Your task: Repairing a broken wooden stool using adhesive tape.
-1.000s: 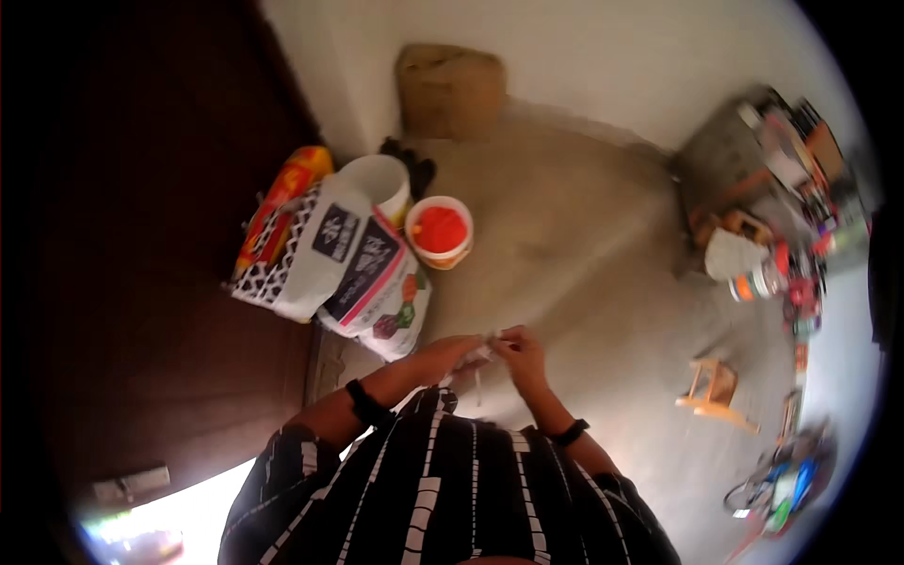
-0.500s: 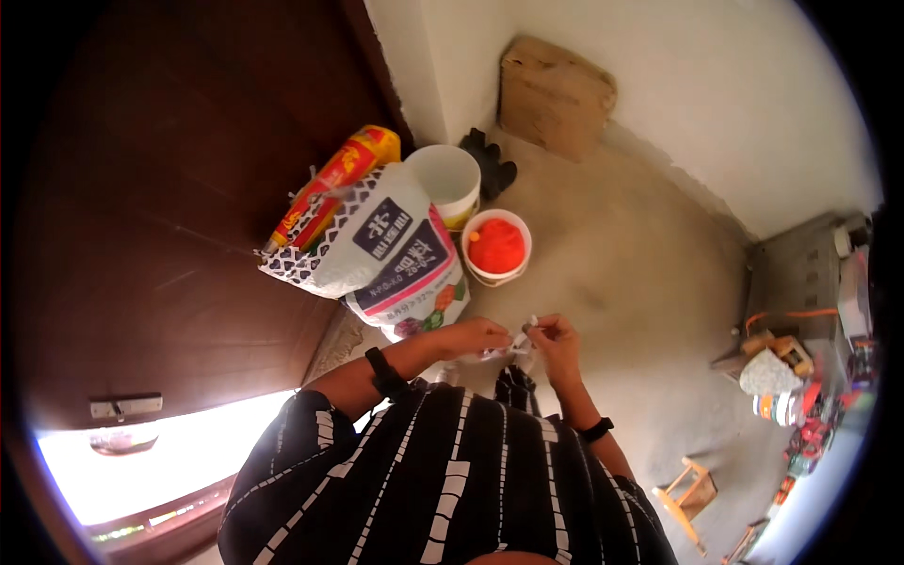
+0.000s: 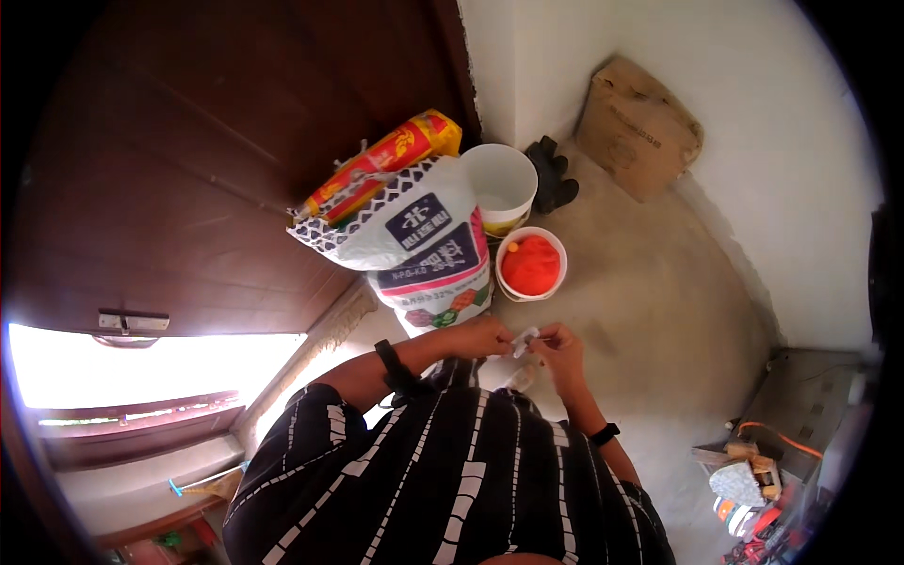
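Note:
In front of my body, a small white crumpled piece (image 3: 524, 340), thin like plastic or paper, spans the gap between my hands. My left hand (image 3: 482, 337) has its fingers closed on one end. The fingertips of my right hand (image 3: 560, 354) pinch the other end. What exactly the piece is, I cannot make out. Beyond my hands stands a small white bucket (image 3: 561, 275) with a bright red thing (image 3: 531, 267) inside. A large printed white sack (image 3: 443, 273) leans left of it, near my left hand.
A red and yellow packet (image 3: 386, 162) lies on the sack's top. Behind are a larger white bucket (image 3: 499, 184), dark footwear (image 3: 552, 181) and a flattened cardboard box (image 3: 640, 127) against the wall. A brown door (image 3: 207, 188) fills the left. Grey bench (image 3: 800, 405) and clutter stand right.
My view has turned right-to-left, so the sack, buckets and cardboard now appear farther right. Both hands stay together on the white piece, which has shifted slightly between my fingers.

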Tool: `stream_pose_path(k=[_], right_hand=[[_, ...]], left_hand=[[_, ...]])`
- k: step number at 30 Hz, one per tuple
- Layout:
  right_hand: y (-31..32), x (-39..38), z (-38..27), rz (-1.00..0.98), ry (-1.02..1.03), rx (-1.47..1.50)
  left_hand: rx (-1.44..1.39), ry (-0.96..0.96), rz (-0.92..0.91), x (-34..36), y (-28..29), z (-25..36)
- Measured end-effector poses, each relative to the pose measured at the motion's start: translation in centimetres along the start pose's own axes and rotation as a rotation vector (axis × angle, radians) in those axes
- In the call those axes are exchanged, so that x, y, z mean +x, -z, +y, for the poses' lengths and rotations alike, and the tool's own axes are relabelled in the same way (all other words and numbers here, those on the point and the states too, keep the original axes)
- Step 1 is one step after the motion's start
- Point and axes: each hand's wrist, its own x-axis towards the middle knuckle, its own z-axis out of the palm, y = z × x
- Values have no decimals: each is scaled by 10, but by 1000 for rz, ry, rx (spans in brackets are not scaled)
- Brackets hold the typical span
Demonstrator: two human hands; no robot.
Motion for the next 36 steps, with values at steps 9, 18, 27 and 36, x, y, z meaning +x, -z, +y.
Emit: stream_pose_path(k=[9,18,27,36], right_hand=[[-12,63,-16,-81,-15,138],[-14,102,-19,-96,-198,83],[9,94,9,102,-344,81],[0,90,11,204,-418,142]], left_hand=[[-316,64,107,29,49,-32],[-373,68,418,19,112,-119],[487,-48,1223,11,248,-146],[441,362,625,-8,268,-199]])
